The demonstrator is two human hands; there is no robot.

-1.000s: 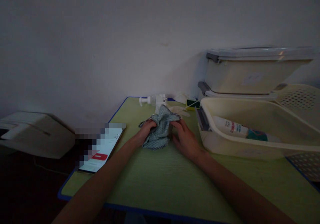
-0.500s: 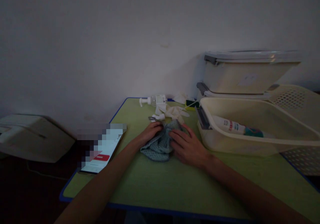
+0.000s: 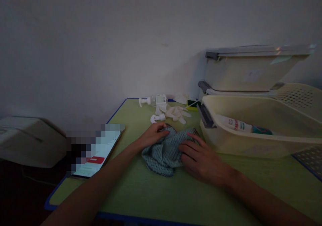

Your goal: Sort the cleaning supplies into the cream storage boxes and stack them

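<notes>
A crumpled grey-green cloth [image 3: 164,152] lies in the middle of the green table [image 3: 151,192]. My left hand [image 3: 152,136] grips the cloth's far left edge with curled fingers. On the cloth's right side my right hand [image 3: 200,159] presses down, its fingers bent over the fabric. Both forearms reach in from the near edge.
A phone [image 3: 97,152] with a lit screen lies at the table's left edge. White gloves [image 3: 173,112] and a pump bottle [image 3: 153,100] sit at the back. A cream tub [image 3: 256,132] holding a tube [image 3: 241,125], with a lidded box [image 3: 251,70] behind, fills the right.
The cloth, held up off the table a second ago, has come down flat and slid toward me. Both hands moved nearer with it, uncovering the gloves behind.
</notes>
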